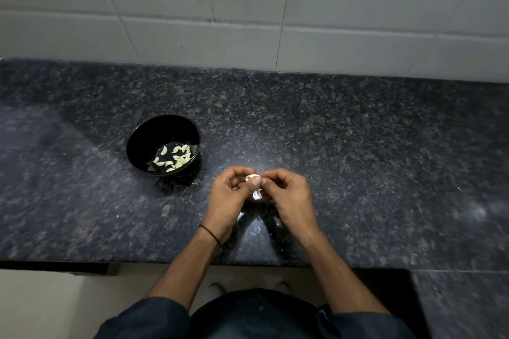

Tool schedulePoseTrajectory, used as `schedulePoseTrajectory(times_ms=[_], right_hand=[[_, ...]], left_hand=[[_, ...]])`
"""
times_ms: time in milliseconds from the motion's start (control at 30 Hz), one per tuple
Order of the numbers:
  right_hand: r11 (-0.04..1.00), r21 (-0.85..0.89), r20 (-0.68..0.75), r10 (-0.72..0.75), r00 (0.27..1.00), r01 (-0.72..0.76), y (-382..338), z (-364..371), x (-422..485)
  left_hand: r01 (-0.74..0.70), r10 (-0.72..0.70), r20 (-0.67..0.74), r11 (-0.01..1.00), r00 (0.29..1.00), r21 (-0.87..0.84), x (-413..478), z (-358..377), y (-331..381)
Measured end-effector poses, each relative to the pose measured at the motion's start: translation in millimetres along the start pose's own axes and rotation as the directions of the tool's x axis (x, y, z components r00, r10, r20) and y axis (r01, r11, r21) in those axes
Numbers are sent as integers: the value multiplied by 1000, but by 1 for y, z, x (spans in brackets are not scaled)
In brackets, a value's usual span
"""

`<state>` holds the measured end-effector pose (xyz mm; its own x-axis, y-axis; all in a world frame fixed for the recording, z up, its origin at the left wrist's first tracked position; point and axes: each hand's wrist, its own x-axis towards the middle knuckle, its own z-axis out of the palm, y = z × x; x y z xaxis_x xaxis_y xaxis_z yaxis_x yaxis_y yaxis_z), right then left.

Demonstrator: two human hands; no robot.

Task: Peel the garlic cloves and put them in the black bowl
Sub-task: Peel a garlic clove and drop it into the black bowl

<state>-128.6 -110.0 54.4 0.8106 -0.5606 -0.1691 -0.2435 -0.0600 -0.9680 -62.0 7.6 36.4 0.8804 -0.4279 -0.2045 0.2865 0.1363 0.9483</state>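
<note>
Fingers (pixel 255 181) tight around garlic clove (pixel 250 177)

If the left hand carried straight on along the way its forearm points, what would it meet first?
Probably the right hand, whose fingertips meet it at the garlic clove both hands pinch. The left hand points up and right, away from the black bowl; depth is unclear.

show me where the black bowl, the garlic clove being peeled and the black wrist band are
black bowl (pixel 147 133), head view, on its bare inner wall.
garlic clove (pixel 251 177), head view, on its pale exposed top.
black wrist band (pixel 210 232), head view, on the strand's middle.
</note>
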Motion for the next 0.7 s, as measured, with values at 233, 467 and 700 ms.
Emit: schedulePoseTrajectory(times_ms=[233, 467, 700], right_hand=[[999, 45, -50, 10, 999, -8, 0, 4, -3], [999, 26, -138, 25, 990, -22, 6, 9, -2], [996, 35, -161, 87, 983, -83, 19, 6, 0]], left_hand=[[-27, 26, 25, 999, 999, 27, 6, 0, -1], [-18, 17, 7, 986, 1000, 168, 14, -8, -8], [-65, 91, -19, 833, 996, 549, 26, -11, -14]])
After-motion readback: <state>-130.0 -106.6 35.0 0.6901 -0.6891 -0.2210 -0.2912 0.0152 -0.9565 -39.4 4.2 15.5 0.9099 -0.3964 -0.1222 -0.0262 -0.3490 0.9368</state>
